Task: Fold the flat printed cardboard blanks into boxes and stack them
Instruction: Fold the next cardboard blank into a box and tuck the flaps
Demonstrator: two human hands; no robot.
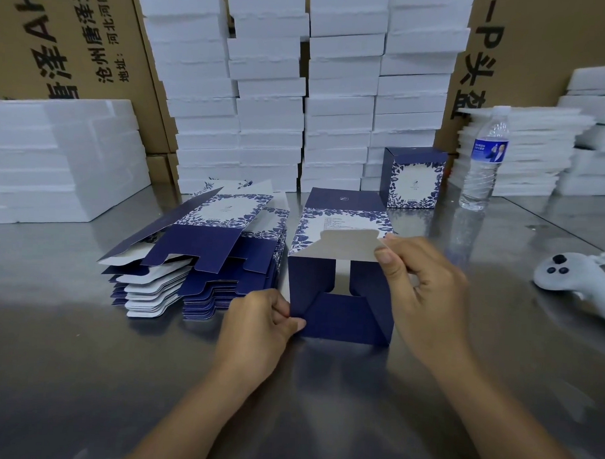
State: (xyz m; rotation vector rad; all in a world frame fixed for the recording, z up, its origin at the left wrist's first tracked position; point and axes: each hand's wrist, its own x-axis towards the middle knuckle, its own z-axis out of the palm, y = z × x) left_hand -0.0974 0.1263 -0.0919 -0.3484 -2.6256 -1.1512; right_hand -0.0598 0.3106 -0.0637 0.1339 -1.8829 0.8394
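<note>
A half-folded navy and white floral box lies on the steel table, its bottom flaps facing me. My left hand pinches the box's lower left corner flap. My right hand pinches the grey inner flap at the box's upper right. A pile of flat printed blanks lies just left of the box. One finished box stands upright behind, at the foot of the foam stacks.
Tall stacks of white foam trays line the back, with more foam at left and right. A water bottle stands right of the finished box. A white controller lies at the right edge. Brown cartons stand behind.
</note>
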